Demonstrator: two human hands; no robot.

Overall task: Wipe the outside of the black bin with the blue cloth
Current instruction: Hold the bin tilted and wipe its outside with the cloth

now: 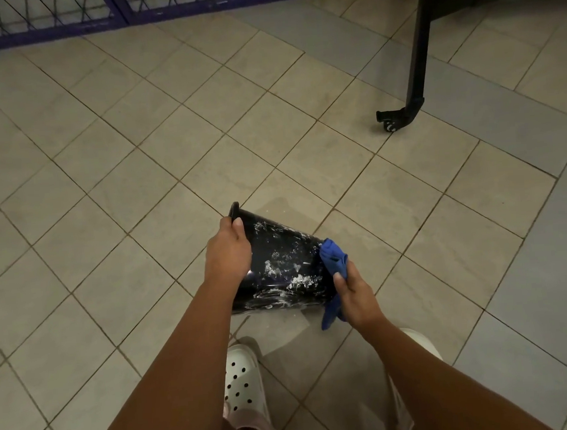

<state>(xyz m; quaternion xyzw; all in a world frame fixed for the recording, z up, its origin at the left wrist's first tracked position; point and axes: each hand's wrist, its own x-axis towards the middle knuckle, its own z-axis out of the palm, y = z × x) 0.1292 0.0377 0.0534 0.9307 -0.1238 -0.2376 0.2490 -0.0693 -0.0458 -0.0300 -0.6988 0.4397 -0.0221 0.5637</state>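
Head view, read left to right. Left hand (227,252) clenched over the rim (234,209) of the black bin (285,258), thumb on the outer wall; bin tipped onto its side just ahead of the person's feet, long axis running from the mouth at upper left to the narrower base at lower right; whether its underside rests on the tiled floor (104,160) or hangs just above cannot be told; outer wall streaked with white suds (272,266). Blue cloth (333,256) bunched against the base end, a tail hanging below; right hand (356,297) grasping the cloth, fingers curled round it, thumb on top. Governing relation: the unwiped wall lies up and to the left of the cloth, along the bin's axis toward the left hand; the right hand is the nearer to it, so the stroke probably runs toward the rim. Surroundings: purple metal gate (44,30) along the far edge; white perforated clog (242,382) directly below the bin; black frame leg with caster (399,116) well apart at upper right; nothing stands between cloth and wall.
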